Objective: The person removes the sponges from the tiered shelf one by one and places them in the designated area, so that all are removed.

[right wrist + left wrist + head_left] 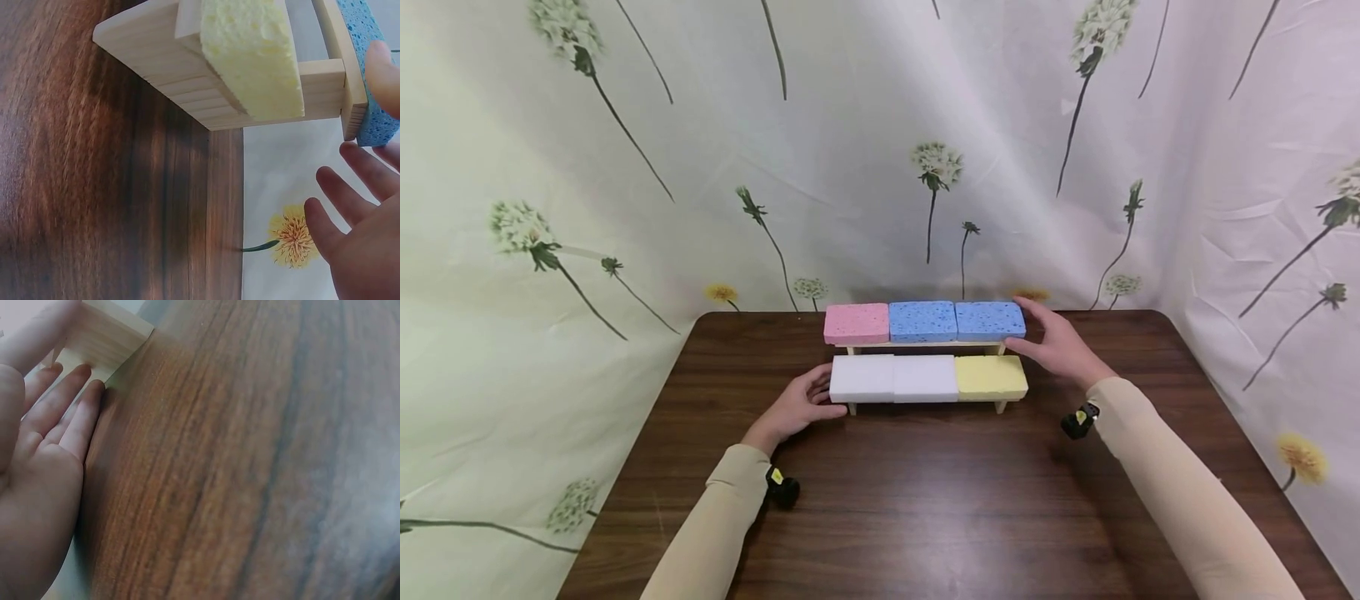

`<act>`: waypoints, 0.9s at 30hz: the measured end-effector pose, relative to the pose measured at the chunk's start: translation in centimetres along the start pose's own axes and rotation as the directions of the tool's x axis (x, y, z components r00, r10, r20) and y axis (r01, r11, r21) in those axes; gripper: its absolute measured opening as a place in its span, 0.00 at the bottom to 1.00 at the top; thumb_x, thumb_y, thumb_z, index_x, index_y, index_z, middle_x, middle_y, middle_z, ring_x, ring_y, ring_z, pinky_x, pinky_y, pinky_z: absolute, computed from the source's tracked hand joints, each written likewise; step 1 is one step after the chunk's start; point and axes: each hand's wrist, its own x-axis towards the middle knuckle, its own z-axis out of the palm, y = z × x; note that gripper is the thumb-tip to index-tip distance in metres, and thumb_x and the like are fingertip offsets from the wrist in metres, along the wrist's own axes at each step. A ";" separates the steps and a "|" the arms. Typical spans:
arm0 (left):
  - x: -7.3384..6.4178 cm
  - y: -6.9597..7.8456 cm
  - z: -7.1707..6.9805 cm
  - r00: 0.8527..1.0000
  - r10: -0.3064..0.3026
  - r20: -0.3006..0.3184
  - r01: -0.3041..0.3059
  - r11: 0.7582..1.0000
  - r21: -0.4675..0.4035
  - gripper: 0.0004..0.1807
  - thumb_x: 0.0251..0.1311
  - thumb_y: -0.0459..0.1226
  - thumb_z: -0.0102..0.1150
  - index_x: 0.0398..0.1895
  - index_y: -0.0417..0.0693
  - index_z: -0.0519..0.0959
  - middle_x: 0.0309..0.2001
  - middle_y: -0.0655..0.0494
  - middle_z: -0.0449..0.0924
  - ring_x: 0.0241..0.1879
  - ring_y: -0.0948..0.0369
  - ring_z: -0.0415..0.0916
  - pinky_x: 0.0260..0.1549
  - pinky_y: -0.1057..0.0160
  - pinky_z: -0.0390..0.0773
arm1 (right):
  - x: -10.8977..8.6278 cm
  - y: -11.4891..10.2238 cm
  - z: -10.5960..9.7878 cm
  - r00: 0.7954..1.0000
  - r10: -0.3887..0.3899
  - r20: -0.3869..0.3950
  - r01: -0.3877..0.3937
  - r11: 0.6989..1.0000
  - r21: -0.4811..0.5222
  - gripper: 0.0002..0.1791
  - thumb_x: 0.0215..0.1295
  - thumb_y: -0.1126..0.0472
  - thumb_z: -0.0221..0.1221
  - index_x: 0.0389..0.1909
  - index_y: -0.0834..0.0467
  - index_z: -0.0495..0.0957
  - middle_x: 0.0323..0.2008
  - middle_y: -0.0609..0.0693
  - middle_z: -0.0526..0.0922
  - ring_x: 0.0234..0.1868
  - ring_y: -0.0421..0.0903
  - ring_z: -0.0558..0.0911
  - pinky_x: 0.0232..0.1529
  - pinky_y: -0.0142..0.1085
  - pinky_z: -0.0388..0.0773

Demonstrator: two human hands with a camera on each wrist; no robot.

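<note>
A low two-step wooden stand (150, 69) carries a row of sponges on each step. The back row has a pink sponge (857, 323), a blue sponge (922, 322) and another blue sponge (989, 321) at its right end. In front lie two white sponges (861, 379) and a yellow sponge (991, 377). My left hand (796, 406) is at the front row's left end, thumb near the stand's leg, its fingers fairly straight beside the wood in the left wrist view. At the back row's right end my right hand (1057, 340) pinches the blue sponge between thumb and index finger, other fingers spread.
The stand is on a dark brown wooden table (910, 500), near its back edge. A white cloth (865, 150) printed with dandelions hangs behind and beside the table. Each wrist wears a small black camera, the left camera (783, 489) close above the tabletop.
</note>
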 end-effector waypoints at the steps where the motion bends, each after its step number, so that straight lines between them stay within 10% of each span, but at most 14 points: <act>1: 0.0 0.0 0.0 1.000 0.004 -0.001 -0.004 1.000 0.006 0.51 0.60 0.35 0.78 0.81 0.39 0.58 0.77 0.39 0.64 0.76 0.46 0.65 0.73 0.50 0.69 | 0.0 0.0 0.0 1.000 -0.001 -0.004 0.001 1.000 0.005 0.47 0.71 0.46 0.68 0.83 0.57 0.56 0.77 0.63 0.66 0.74 0.64 0.68 0.73 0.64 0.67; 27: 0.1 -0.2 0.2 1.000 0.027 -0.009 -0.026 1.000 0.015 0.48 0.62 0.34 0.76 0.81 0.38 0.59 0.76 0.36 0.66 0.75 0.44 0.66 0.71 0.57 0.72 | -1.3 0.6 -1.4 0.998 0.007 -0.069 -0.003 0.998 0.055 0.40 0.73 0.53 0.68 0.79 0.60 0.62 0.72 0.64 0.71 0.70 0.63 0.74 0.70 0.63 0.72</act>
